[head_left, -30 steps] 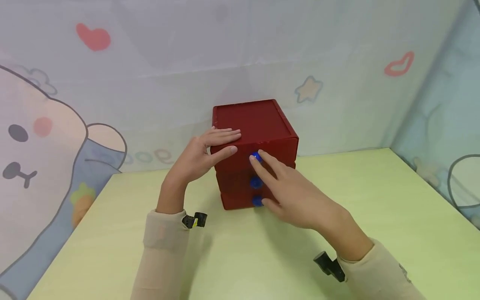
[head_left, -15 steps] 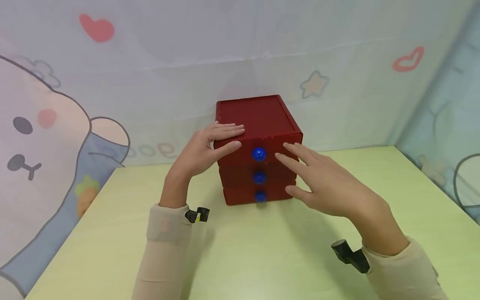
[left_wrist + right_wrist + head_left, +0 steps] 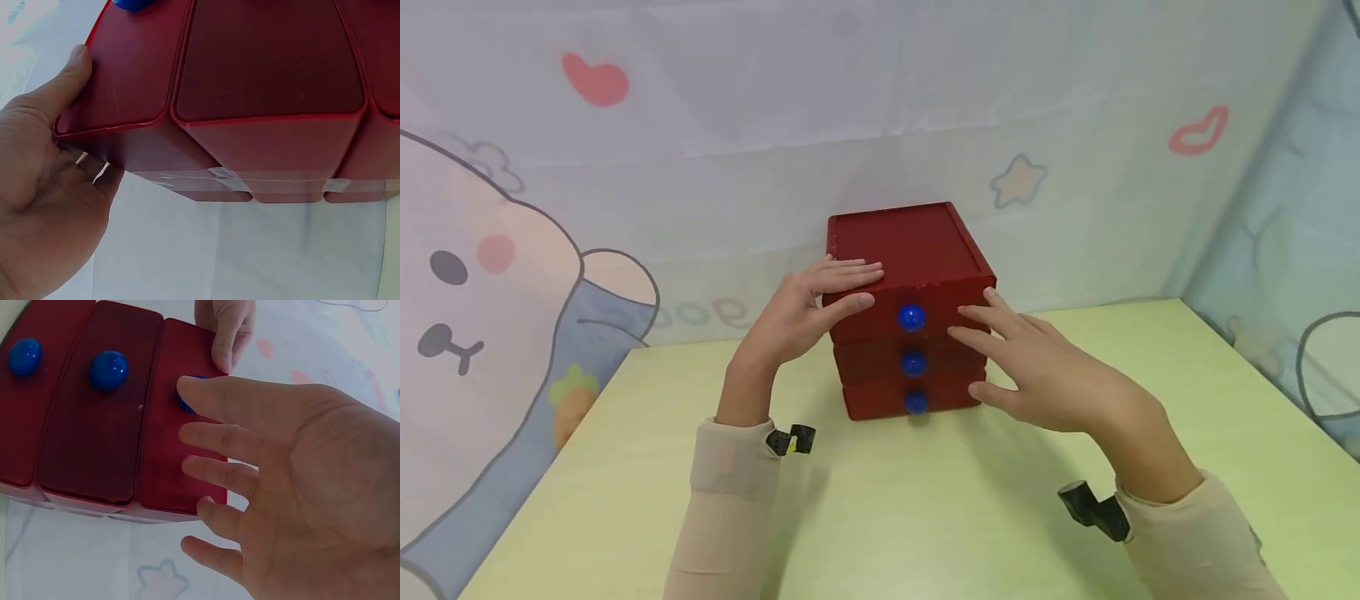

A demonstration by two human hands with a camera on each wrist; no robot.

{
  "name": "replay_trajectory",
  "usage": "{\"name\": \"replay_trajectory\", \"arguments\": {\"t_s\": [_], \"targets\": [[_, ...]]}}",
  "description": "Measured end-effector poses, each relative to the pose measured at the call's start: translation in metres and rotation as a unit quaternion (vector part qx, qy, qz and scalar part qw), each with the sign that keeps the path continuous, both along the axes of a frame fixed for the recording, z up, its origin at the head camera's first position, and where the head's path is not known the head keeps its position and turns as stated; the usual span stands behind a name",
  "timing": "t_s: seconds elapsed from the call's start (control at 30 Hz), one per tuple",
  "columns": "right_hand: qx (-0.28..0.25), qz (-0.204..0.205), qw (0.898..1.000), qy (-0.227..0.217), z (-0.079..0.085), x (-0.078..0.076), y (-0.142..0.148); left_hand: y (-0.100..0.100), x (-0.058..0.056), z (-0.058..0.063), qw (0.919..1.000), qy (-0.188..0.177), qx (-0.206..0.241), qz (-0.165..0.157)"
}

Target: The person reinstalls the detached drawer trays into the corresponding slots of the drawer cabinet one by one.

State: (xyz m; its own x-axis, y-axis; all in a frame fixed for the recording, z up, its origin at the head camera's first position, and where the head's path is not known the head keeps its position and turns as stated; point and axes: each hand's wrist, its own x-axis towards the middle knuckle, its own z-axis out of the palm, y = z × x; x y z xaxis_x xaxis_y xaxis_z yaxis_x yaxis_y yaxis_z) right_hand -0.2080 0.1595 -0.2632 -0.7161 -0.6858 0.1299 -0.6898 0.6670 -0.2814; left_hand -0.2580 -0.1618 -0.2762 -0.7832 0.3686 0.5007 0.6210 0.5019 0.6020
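A dark red drawer cabinet (image 3: 902, 242) with three stacked drawers stands against the back cloth, each drawer closed. Each front carries a round blue knob: top (image 3: 912, 317), middle (image 3: 913, 364), bottom (image 3: 916, 402). My left hand (image 3: 786, 317) rests on the cabinet's top left front corner, straight fingers lying on the top and the thumb against the top drawer's front (image 3: 140, 69). My right hand (image 3: 1045, 375) is at the right side of the drawer fronts, fingers spread and holding nothing. In the right wrist view its palm (image 3: 337, 469) shows; whether its fingertips touch the cabinet I cannot tell.
The cabinet stands on a pale yellow-green table (image 3: 880, 517). Behind it hangs a printed cloth (image 3: 760, 192) with a bear, hearts and a star. Another cloth (image 3: 1292, 250) closes off the right side. Small black cameras (image 3: 1093, 510) sit at both wrists.
One second ago my right fingers were at the top knob; the hand has moved right, off the knob, leaving it uncovered. My left hand stays on the corner. The view shifts slightly.
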Motion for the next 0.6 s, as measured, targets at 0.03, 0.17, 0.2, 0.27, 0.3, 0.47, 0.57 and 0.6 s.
{"name": "replay_trajectory", "arguments": {"t_s": [0.03, 0.17, 0.2, 0.27, 0.3, 0.47, 0.57, 0.6], "targets": [[0.0, 0.004, 1.0, 0.003, 0.0, 0.0, -0.001, -0.002, 0.001, -0.001, 1.0, -0.002, 0.0, 0.003], [-0.005, 0.021, 1.0, 0.009, 0.0, -0.001, -0.006, -0.006, 0.005, -0.004, 0.9997, -0.007, -0.005, 0.024], [-0.008, 0.025, 1.0, 0.01, 0.0, -0.001, -0.007, -0.007, 0.006, -0.005, 0.9995, -0.006, -0.008, 0.03], [-0.013, 0.031, 0.999, 0.004, 0.0, -0.001, -0.01, -0.008, 0.009, -0.006, 0.999, -0.005, -0.015, 0.042], [-0.015, 0.029, 0.999, 0.001, 0.0, 0.0, -0.009, -0.007, 0.009, -0.006, 0.9989, -0.004, -0.019, 0.043], [-0.019, 0.006, 1.0, 0.017, 0.006, 0.0, 0.002, 0.007, -0.001, 0.002, 0.9978, 0.015, -0.052, 0.039], [-0.01, -0.02, 0.999, 0.049, 0.016, 0.002, 0.014, 0.027, -0.004, 0.013, 0.9969, 0.047, -0.056, 0.03], [-0.009, -0.029, 0.997, 0.065, 0.019, 0.004, 0.018, 0.035, -0.004, 0.017, 0.9963, 0.063, -0.053, 0.025]]}}
